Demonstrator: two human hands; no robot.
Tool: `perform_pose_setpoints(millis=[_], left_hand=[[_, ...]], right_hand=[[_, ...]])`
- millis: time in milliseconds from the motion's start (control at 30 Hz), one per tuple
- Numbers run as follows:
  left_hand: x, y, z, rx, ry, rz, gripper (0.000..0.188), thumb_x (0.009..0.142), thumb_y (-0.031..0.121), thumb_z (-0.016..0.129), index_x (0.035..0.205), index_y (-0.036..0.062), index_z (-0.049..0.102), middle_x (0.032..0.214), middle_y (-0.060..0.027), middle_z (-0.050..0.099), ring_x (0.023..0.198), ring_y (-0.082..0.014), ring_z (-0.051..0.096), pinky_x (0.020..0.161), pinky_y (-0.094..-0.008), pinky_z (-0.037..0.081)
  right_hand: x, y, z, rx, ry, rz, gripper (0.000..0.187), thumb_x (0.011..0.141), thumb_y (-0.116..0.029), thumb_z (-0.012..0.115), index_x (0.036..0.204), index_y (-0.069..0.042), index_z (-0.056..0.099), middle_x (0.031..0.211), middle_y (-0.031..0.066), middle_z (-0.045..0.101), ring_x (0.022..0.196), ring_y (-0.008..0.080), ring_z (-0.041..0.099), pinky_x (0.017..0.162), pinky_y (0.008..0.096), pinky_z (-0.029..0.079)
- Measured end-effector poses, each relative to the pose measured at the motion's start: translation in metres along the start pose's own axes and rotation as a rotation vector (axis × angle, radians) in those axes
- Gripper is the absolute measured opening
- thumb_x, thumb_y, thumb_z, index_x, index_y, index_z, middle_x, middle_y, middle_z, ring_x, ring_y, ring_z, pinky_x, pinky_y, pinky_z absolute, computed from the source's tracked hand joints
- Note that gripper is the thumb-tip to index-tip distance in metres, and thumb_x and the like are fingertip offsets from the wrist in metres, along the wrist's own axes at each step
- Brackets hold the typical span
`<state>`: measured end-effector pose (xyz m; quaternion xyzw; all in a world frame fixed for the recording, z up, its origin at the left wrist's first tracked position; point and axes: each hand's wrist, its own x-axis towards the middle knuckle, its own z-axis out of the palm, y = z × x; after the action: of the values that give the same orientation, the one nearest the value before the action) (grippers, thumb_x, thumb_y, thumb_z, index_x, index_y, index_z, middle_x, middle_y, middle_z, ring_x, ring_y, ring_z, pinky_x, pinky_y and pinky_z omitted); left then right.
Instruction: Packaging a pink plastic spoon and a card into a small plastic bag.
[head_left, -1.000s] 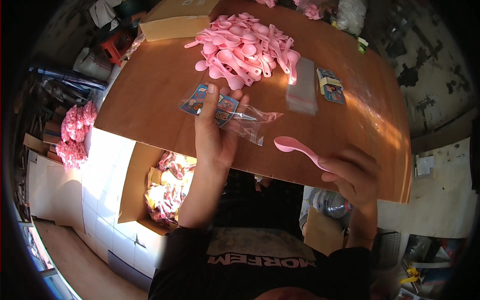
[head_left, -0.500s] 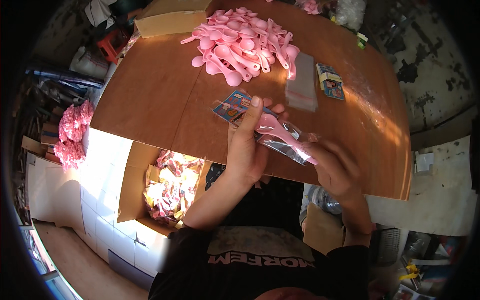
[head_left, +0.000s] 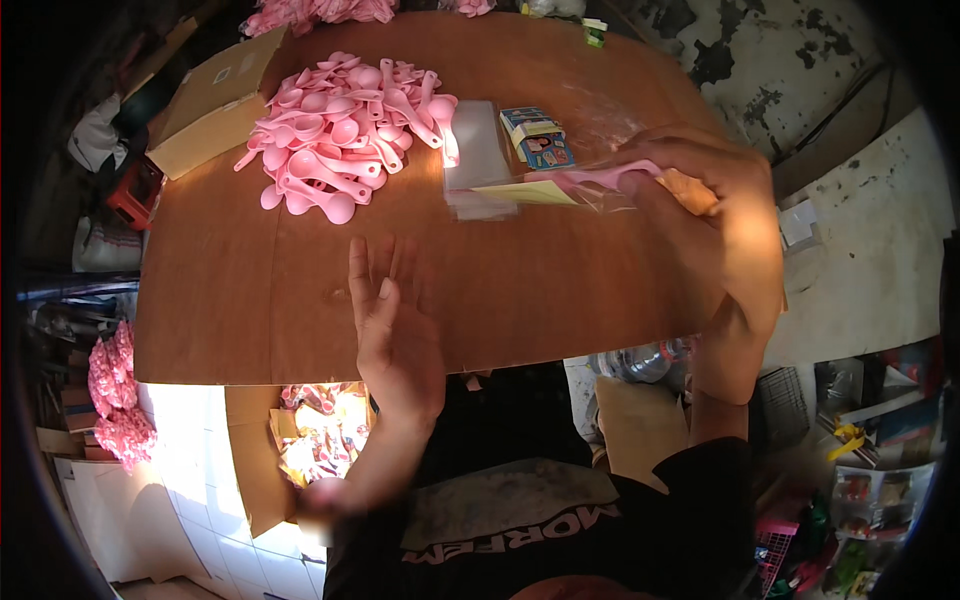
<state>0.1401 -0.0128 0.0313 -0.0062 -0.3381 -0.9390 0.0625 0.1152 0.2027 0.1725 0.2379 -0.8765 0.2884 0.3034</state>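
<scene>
My right hand (head_left: 725, 215), raised over the right side of the wooden table (head_left: 560, 280), pinches a pink plastic spoon (head_left: 608, 178) inside a clear bag. A card with its pale yellow side showing (head_left: 528, 192) sticks out to the left of the spoon, seemingly in the same bag. Over the table's near edge, my left hand (head_left: 398, 345) holds nothing, its fingers stretched out. Beyond it lies a heap of pink spoons (head_left: 335, 130). Flat clear bags (head_left: 474, 150) are stacked right of the heap, beside a banded bundle of printed cards (head_left: 540, 140).
A closed cardboard box (head_left: 215, 105) sits at the table's far left. Below the near edge, an open carton (head_left: 252, 455) holds several bagged spoons. Pink bubble-wrapped bundles (head_left: 112, 390) stand at the left. Plastic bottles (head_left: 645, 362) lie under the table's right part.
My left hand has let go of the card and bagged spoon and opened. My right hand has carried them up and to the right. The view has shifted, moving the heap leftward.
</scene>
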Motion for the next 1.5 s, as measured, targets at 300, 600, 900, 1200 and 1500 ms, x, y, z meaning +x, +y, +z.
perform_pose_setpoints(millis=[300, 600, 900, 1200, 1500], left_hand=[[0.022, 0.011, 0.017, 0.836, -0.526, 0.359, 0.060, 0.084, 0.008, 0.066, 0.137, -0.0022, 0.039, 0.138, -0.0186, 0.041, 0.132, -0.0279, 0.038, 0.109, -0.0395, 0.028], [0.009, 0.020, 0.037, 0.561, -0.485, 0.005, 0.022, 0.095, 0.007, 0.054, 0.110, -0.0052, 0.064, 0.087, -0.0073, 0.069, 0.075, -0.0077, 0.063, 0.062, -0.0205, 0.051], [0.001, 0.028, 0.046, 0.948, -0.467, 0.188, 0.020, 0.091, 0.001, 0.055, 0.107, -0.0069, 0.064, 0.079, -0.0093, 0.069, 0.070, -0.0090, 0.062, 0.063, -0.0221, 0.049], [-0.002, 0.039, 0.042, 1.096, -0.728, 0.298, 0.026, 0.083, -0.005, 0.059, 0.109, -0.0041, 0.062, 0.085, -0.0184, 0.068, 0.072, -0.0257, 0.070, 0.063, -0.0311, 0.053], [-0.016, 0.031, 0.024, 0.575, -0.533, 0.351, 0.026, 0.094, 0.001, 0.052, 0.119, -0.0070, 0.055, 0.087, -0.0162, 0.068, 0.074, -0.0144, 0.065, 0.066, -0.0235, 0.051]], right_hand=[[0.002, 0.003, 0.020, 0.146, -0.387, 0.040, 0.009, 0.077, -0.008, 0.063, 0.077, 0.000, 0.068, 0.069, 0.0132, 0.065, 0.061, 0.0251, 0.063, 0.057, 0.0321, 0.048], [-0.013, -0.012, 0.023, 0.386, -0.521, 0.037, 0.007, 0.078, -0.001, 0.066, 0.085, 0.000, 0.068, 0.080, 0.0097, 0.067, 0.072, 0.0193, 0.066, 0.064, 0.0279, 0.050], [-0.019, -0.020, 0.035, 0.000, -0.137, -0.284, 0.016, 0.070, -0.002, 0.072, 0.086, -0.004, 0.069, 0.083, 0.0029, 0.060, 0.072, 0.0182, 0.060, 0.061, 0.0289, 0.049], [-0.028, -0.025, 0.029, -0.068, -0.155, -0.303, 0.012, 0.065, 0.003, 0.067, 0.075, -0.003, 0.063, 0.079, 0.0035, 0.057, 0.067, 0.0175, 0.057, 0.055, 0.0283, 0.046], [-0.015, 0.069, -0.039, 1.330, -0.124, -0.014, 0.013, 0.083, -0.019, 0.060, 0.080, -0.007, 0.058, 0.087, 0.0028, 0.045, 0.083, 0.0158, 0.044, 0.067, 0.0278, 0.043]])
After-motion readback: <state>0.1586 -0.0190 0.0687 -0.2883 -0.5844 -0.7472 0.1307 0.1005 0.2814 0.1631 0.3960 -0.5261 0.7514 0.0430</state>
